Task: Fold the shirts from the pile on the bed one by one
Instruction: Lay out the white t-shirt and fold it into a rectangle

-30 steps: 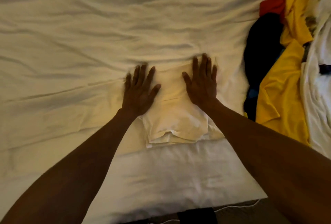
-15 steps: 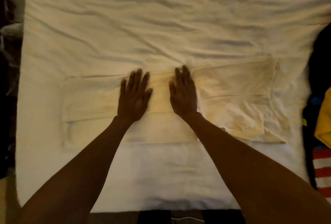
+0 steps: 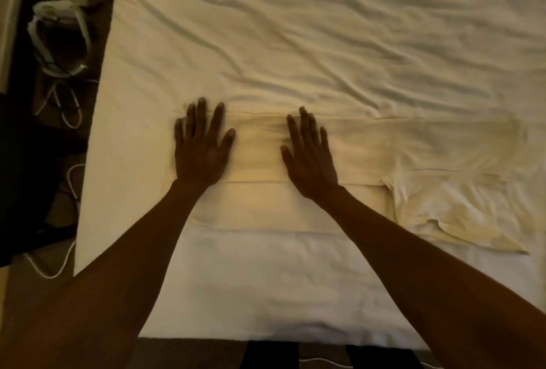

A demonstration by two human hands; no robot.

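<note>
Hands (image 3: pixel 202 147) (image 3: pixel 310 159) flat on shirt (image 3: pixel 369 147), left blurred

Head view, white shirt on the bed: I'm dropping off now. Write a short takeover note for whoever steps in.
Left hand: open, pressed flat on the left end of the white shirt.
Right hand: open, flat on its middle.
The shirt lies across the near part of the bed as a long band, with its neck end to the right and rumpled.
Done: the lengthwise folds, judging by the layered edges.
Left: smooth the right end, fold the band crosswise, then do the other shirts. The pile is out of view.
</note>
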